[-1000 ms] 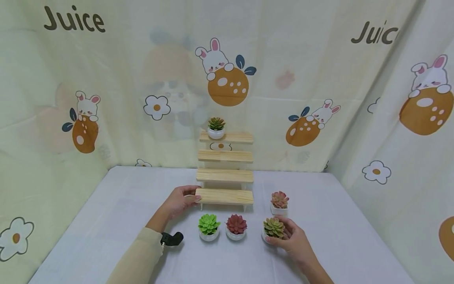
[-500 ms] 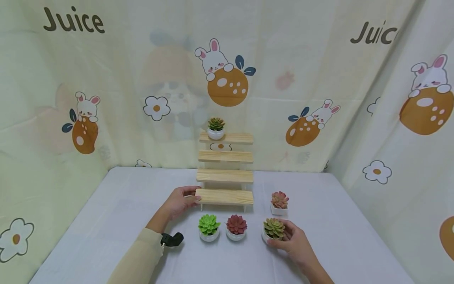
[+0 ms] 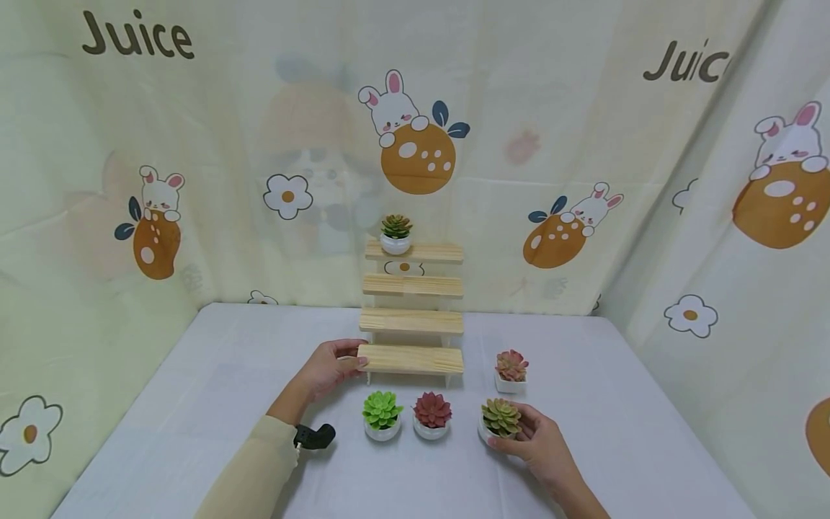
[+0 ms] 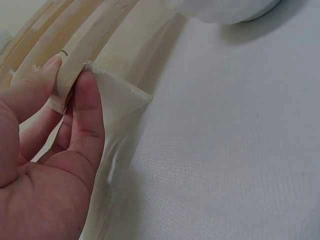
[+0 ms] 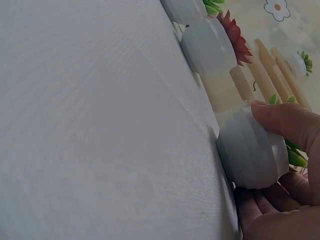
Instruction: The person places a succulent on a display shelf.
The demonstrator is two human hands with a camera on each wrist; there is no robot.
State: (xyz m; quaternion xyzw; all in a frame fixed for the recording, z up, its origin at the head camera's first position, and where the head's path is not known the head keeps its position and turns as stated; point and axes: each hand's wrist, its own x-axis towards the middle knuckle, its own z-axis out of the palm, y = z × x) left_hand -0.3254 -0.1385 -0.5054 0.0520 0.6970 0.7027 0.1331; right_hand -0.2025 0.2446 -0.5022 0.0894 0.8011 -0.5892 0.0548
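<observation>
Succulent [image 3: 501,417], dusty green, its faceted white pot [image 5: 252,150] in right hand [image 3: 540,442].

The tiered stand [image 3: 411,359], seemingly close before the curtain [image 3: 551,144], bears a potted succulent [image 3: 395,234] top left; two succulents [image 3: 381,414] sit in front, another pair [image 3: 499,417] rightward.

The shelf [image 3: 415,358] looks grained wood, the tablecloth [image 3: 577,367] matt and woven.

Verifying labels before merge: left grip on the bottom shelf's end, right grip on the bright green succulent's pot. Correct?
Wrong plant: the right grip is on the pot of the dull green succulent, per the head view; the bright green succulent stands untouched. The left grip is on the bottom shelf's end, as stated.
</observation>
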